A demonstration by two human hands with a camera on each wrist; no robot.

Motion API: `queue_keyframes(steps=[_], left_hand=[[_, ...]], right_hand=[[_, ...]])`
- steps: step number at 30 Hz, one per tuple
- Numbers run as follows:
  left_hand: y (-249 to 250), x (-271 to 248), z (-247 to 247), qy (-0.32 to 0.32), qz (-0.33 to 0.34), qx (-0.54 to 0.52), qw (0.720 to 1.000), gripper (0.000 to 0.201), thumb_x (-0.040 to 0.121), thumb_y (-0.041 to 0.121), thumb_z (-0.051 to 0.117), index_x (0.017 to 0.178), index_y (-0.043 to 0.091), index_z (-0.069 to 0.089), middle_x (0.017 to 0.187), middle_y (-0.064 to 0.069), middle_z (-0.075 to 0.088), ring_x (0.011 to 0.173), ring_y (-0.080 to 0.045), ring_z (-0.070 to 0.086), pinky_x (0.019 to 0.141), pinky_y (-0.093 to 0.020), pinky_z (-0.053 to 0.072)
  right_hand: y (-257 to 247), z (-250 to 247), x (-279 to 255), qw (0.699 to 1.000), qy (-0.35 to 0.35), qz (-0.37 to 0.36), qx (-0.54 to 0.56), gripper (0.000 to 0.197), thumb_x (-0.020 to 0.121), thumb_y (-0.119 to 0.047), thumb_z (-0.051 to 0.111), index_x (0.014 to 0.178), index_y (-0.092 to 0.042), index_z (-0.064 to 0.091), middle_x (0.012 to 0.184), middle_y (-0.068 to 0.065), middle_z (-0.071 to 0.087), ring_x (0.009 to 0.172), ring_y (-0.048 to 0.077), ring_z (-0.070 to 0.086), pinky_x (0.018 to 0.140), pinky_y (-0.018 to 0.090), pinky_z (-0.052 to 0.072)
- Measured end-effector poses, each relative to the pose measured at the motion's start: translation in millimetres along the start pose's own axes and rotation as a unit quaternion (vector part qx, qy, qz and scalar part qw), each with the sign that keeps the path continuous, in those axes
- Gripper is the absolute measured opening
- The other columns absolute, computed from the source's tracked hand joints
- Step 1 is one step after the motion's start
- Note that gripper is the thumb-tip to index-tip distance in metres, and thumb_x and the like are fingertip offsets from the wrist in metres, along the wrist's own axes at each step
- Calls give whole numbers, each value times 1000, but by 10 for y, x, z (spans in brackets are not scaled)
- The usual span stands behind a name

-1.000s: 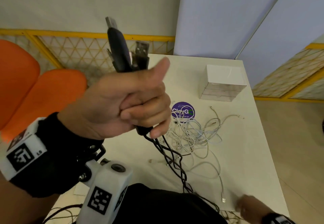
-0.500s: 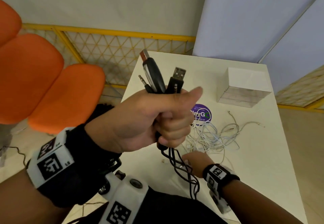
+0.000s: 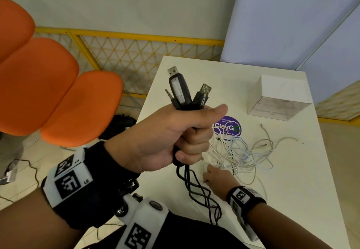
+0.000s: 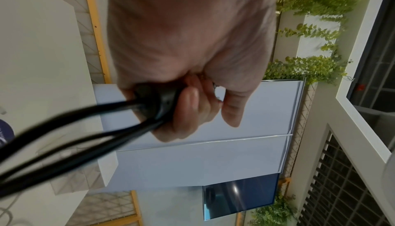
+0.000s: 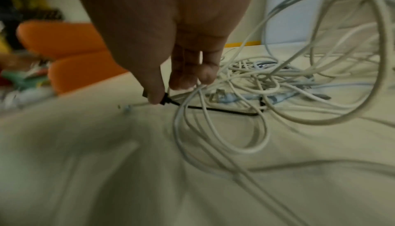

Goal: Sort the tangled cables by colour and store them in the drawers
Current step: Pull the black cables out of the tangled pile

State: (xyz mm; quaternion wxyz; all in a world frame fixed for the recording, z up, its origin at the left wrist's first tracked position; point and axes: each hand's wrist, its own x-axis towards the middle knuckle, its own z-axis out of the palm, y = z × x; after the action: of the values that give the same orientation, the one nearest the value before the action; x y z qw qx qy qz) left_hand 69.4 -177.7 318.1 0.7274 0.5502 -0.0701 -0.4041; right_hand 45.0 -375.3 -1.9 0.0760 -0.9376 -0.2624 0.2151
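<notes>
I am holding my left hand (image 3: 171, 137) raised above the near-left part of the table (image 3: 292, 200), fingers and thumb wrapping tightly round a bundle of black cables (image 3: 196, 188). Their plugs (image 3: 180, 89) are standing up out of the fist: two USB connectors and a thin audio jack. Below the fist the black cables are hanging down in a loose twist toward the near edge of the table. In the left wrist view the same hand (image 4: 188, 47) is clenching the thick black cables (image 4: 64, 131), which are trailing off blurred to the left. I am reaching my right hand (image 3: 218, 178) down to the table, at the near edge of the white cable tangle (image 3: 239, 155). In the right wrist view this hand (image 5: 171, 31) is pinching a small black plug (image 5: 164, 100) between thumb and fingertips; a thin black lead (image 5: 224, 110) is running from it along the table under the white cable tangle (image 5: 278, 84). The white cable tangle is lying spread on the middle of the table, partly covering a purple round sticker (image 3: 227, 127). A small white drawer unit (image 3: 276, 97) is sitting at the far-right part of the table, well apart from the tangle, its clear drawers appearing pushed in. Orange chairs (image 3: 48, 97) are standing left of the table.
</notes>
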Motion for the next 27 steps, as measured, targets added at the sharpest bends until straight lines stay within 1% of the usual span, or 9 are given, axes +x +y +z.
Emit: queue_keyframes(steps=[2,4,6,8,13,19,21,24,27], left_hand=[[-15,24,-5,4,-3,-3,1000,44,91,35,64,62,21,34,55,5,15,47,-11,12,44,-24,16],[-34,57,2,19,-2,2,1000,40,92,32,62,63,19,36,57,4,14,48,-12,11,45,-24,16],[-54,88,17,33,4,12,999,38,91,30,58,66,18,33,59,2,12,50,-13,10,47,-25,18],[-83,130,31,45,9,26,999,43,91,31,58,70,15,24,61,1,12,51,-14,11,49,-26,19],[-162,259,84,88,2,7,996,46,93,38,63,72,17,29,66,-1,12,55,-16,12,53,-28,23],[-258,470,153,147,1,-10,989,38,99,36,58,69,19,42,67,0,19,57,-15,18,55,-29,30],[-284,544,175,165,11,1,986,34,98,24,62,65,20,53,63,3,25,56,-14,20,56,-29,31],[-244,595,281,167,24,22,985,17,95,6,61,82,15,53,52,9,41,57,-14,21,58,-30,30],[-211,632,394,132,39,44,989,22,98,5,55,78,14,58,51,9,53,63,-17,14,60,-30,28]], right_hand=[[11,-155,-5,994,5,33,101,9,95,-22,53,99,-24,60,102,-4,55,86,20,59,70,32,45],[45,-329,-24,978,9,64,199,10,94,-20,53,94,-29,57,95,-10,59,88,17,57,78,32,48],[83,-514,-55,963,43,70,256,18,94,-17,53,86,-33,50,81,-17,60,77,14,57,75,35,50],[84,-755,-100,948,83,68,301,18,94,-14,55,84,-27,48,77,-11,64,69,15,60,71,39,52],[19,-1415,-241,863,190,53,464,13,98,0,50,89,-6,44,80,8,70,60,22,63,49,18,43],[-119,-2155,-613,779,240,-4,580,13,99,0,51,90,-8,45,77,16,70,58,28,63,53,34,48],[-163,-2398,-758,761,246,-20,599,11,98,-2,53,91,-8,46,76,17,70,56,27,62,54,36,49],[-187,-2661,-918,743,249,-23,620,6,96,-5,55,95,-5,48,76,27,67,57,30,61,56,38,47],[-179,-2786,-1012,739,257,-18,622,6,94,-7,60,92,-6,54,84,34,66,60,31,58,54,33,44]])
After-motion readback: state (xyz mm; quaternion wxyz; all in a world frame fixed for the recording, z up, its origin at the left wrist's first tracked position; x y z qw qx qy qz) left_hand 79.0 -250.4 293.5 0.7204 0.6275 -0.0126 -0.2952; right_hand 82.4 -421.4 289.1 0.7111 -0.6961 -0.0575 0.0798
